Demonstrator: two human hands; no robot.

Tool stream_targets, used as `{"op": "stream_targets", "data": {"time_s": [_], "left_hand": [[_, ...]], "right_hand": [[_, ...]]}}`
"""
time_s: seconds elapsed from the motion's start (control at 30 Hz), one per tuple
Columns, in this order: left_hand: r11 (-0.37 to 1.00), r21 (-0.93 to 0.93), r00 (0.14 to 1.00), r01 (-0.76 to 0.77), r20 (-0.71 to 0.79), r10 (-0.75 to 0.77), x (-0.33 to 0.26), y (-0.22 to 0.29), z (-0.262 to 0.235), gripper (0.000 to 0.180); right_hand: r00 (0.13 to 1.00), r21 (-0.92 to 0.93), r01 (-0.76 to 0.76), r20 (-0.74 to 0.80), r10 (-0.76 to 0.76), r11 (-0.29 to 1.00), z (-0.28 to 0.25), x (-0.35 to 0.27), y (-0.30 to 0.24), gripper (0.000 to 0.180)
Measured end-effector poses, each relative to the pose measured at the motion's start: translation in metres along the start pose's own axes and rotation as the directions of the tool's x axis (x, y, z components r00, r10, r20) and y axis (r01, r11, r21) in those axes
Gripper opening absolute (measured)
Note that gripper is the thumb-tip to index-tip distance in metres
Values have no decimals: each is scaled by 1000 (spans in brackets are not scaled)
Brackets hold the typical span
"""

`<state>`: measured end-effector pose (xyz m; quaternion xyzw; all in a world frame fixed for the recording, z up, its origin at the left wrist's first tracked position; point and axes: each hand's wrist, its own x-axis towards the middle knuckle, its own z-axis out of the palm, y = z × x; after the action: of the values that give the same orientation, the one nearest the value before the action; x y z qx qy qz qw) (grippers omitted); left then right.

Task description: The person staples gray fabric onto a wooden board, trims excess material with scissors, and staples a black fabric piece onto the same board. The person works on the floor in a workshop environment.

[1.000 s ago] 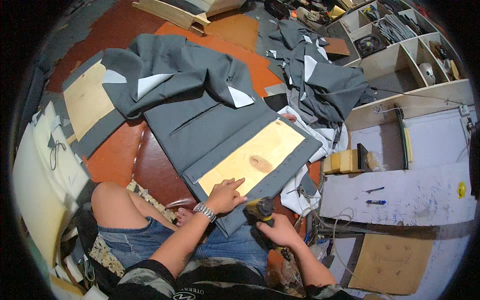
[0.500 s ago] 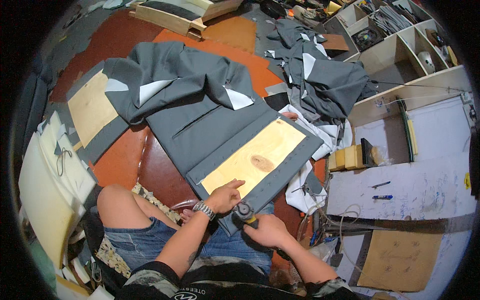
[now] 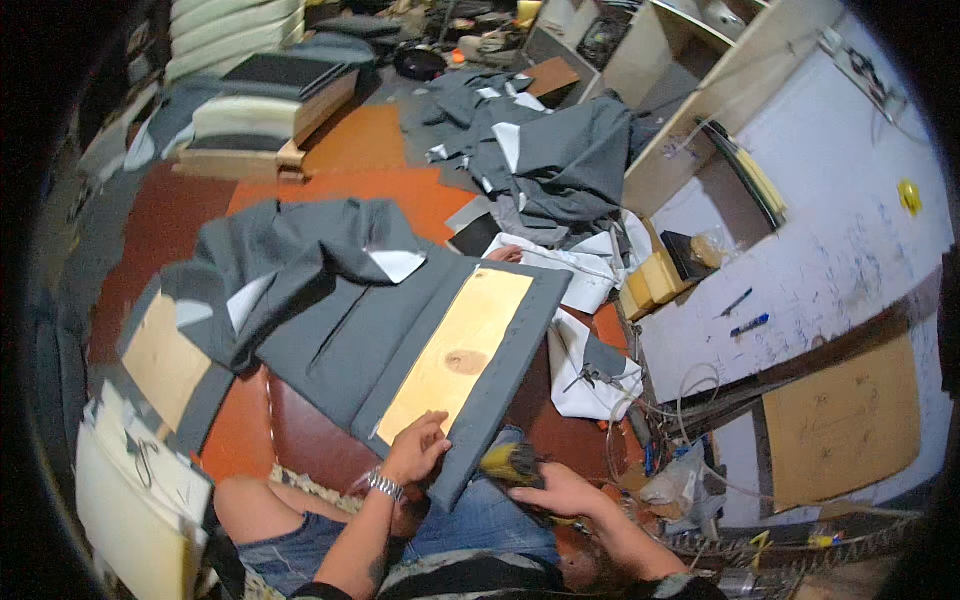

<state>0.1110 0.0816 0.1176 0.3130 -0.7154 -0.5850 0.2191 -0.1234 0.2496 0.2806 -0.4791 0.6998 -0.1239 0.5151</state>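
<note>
A padded panel (image 3: 400,335) covered in dark grey fabric lies tilted across my lap. Its fabric edges fold over a bare plywood strip (image 3: 455,350), with rows of small marks along them. My left hand (image 3: 415,450), a metal watch at the wrist, rests on the panel's near end with fingers stretched out. In my right hand (image 3: 565,490) is a yellow and black staple gun (image 3: 512,462), held just right of the panel's near corner and partly blurred. Loose grey fabric with white patches (image 3: 300,255) is bunched over the panel's far left part.
White foam pieces (image 3: 140,490) stand at the left. Behind are a wood-framed foam block (image 3: 240,125) and a heap of grey fabric (image 3: 560,150). To the right are a white board (image 3: 790,250) with pens, brown cardboard (image 3: 840,430), and thin hoses (image 3: 690,410).
My view has swung right and up, so the scene sits further left and lower. The staple gun has come away from the panel's near edge to the right. My left hand stays on the panel.
</note>
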Motion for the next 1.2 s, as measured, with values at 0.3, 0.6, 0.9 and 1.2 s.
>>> {"op": "stream_targets", "data": {"time_s": [0.3, 0.6, 0.9, 1.2], "left_hand": [[985, -170, 960, 34, -269, -80, 6, 37, -101, 15], [977, -141, 964, 161, -189, -187, 4, 49, -81, 16], [971, -176, 962, 159, -192, -192, 1, 36, -78, 17], [974, -172, 968, 146, -179, -177, 10, 29, -71, 16]], "right_hand": [[877, 247, -335, -272, 396, 909, 24, -17, 181, 57], [805, 230, 246, -590, -66, 941, 11, 137, 29, 116], [624, 301, 402, -781, -18, 865, 19, 246, -77, 122], [648, -38, 225, -741, -179, 974, -15, 229, -74, 102]]}}
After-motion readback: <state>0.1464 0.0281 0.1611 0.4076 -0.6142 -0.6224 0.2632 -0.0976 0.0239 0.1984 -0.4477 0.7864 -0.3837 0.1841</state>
